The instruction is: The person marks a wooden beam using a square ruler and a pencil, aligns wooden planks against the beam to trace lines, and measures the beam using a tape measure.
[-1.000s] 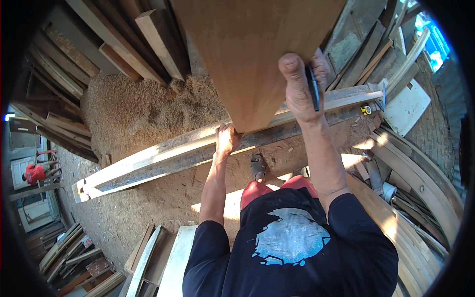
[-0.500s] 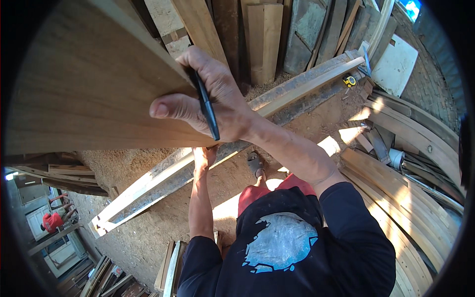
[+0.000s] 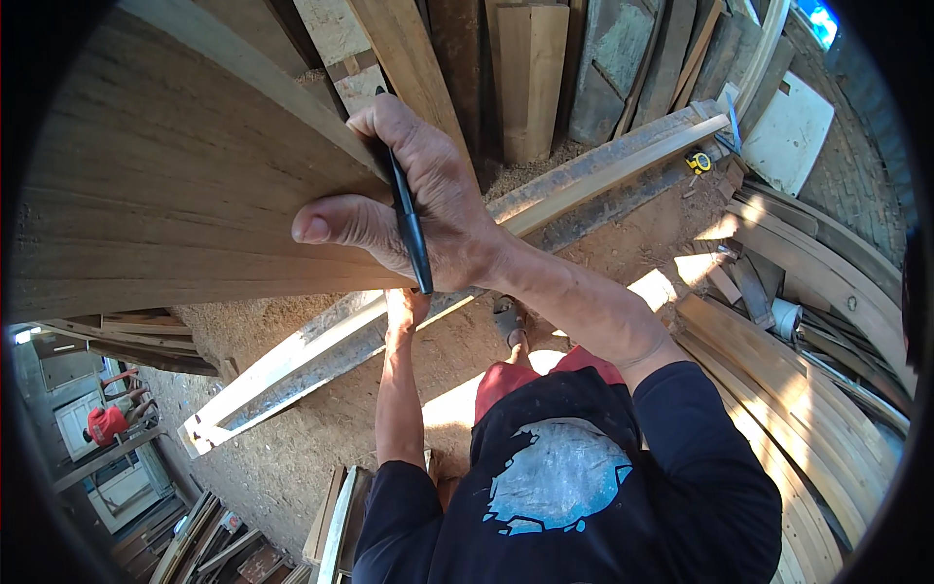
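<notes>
– Where is the board (image 3: 195, 195)?
– Left of the right hand (image 3: 443, 200), which grips its edge and a pen (image 3: 410, 234); long axis runs leftward; the left hand (image 3: 407, 306) is beneath, its grip I cannot tell

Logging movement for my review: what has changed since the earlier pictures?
The wooden board has swung to the person's left, and the right hand moved left with it, mostly by the middle picture. Nothing was let go. The right hand still holds the board and black pen; the left hand stays at the board's near end; the yellow tape measure stays put.
</notes>
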A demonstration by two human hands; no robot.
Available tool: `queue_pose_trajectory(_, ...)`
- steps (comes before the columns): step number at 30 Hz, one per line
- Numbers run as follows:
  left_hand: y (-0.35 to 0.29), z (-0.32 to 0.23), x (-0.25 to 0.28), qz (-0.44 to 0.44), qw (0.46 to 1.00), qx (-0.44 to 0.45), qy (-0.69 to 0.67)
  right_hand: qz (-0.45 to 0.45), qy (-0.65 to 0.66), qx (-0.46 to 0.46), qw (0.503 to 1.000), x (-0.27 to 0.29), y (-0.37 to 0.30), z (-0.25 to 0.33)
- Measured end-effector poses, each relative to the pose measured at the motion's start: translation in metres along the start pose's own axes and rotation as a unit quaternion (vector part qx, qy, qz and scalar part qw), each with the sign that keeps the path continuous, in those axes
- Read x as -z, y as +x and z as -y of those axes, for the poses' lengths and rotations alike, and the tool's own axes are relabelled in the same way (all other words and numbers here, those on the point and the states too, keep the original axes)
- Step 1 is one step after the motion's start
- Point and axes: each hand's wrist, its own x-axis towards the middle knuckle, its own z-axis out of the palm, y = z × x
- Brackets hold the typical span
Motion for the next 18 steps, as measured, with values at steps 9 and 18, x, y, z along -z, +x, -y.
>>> queue_pose_trajectory(9,0.001,-0.025,0.010,0.015,0.999,-0.030,-0.043,0.090,-0.002,-0.025,0.996,0.020,-0.007,-0.015)
queue_pose_trajectory(18,0.000,-0.029,0.014,-0.039,0.998,-0.042,-0.022,0.351,-0.165,-0.228,0.893,0.071,-0.073,-0.108)
